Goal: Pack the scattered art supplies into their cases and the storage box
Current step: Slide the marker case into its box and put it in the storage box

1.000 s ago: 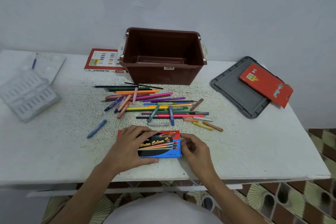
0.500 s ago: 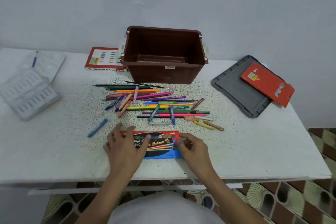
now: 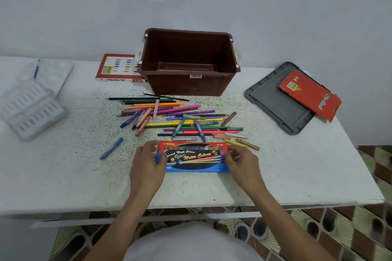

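A red, black and blue water colour box [image 3: 194,158] lies flat on the white table [image 3: 297,171] near its front edge. My left hand [image 3: 147,166] grips its left end and my right hand [image 3: 241,164] pinches its right end. Just behind it lies a pile of several coloured pencils, markers and crayons [image 3: 180,121]. One blue crayon [image 3: 111,148] lies apart to the left. The brown storage box [image 3: 188,85] stands open at the back centre.
An oil pastels box [image 3: 118,69] lies left of the storage box. Clear plastic trays and a palette [image 3: 29,106] sit at the far left. A grey lid [image 3: 273,99] with a red pencil case [image 3: 307,93] on it lies at the right.
My left hand has slid off the top of the water colour box to its left end. The box's whole front now shows.
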Motion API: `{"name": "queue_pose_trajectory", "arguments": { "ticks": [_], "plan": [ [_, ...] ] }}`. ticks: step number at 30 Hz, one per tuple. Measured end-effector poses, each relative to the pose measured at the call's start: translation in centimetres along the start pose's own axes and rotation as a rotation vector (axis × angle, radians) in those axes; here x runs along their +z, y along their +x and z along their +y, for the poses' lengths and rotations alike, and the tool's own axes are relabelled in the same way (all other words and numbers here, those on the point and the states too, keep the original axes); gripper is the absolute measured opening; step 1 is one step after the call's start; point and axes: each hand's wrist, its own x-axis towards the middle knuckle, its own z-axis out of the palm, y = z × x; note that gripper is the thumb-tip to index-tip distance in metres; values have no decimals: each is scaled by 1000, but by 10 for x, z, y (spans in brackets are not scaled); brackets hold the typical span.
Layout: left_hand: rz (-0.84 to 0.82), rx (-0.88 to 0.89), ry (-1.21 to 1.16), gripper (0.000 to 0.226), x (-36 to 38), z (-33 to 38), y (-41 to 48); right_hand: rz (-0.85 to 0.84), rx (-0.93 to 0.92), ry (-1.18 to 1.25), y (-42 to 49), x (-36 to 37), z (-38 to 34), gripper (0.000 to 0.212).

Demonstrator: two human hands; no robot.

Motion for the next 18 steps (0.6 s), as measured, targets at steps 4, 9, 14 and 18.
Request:
{"name": "queue_pose_trajectory", "arguments": {
  "ticks": [4, 9, 14, 18],
  "plan": [
    [0, 29, 101, 37, 2, 0, -2, 44, -16, -98, -4, 16, -2, 18],
    [-23, 28, 155, 30, -7, 5, 0, 52, -19, -142, -13, 20, -11, 19],
    [-57, -8, 74, 28, -18, 11, 3, 18, -57, -79, -6, 6, -11, 15],
    [-28, 0, -32, 31, -29, 20, 3, 44, -62, -9, -1, -16, -28, 18]
  ]
}}
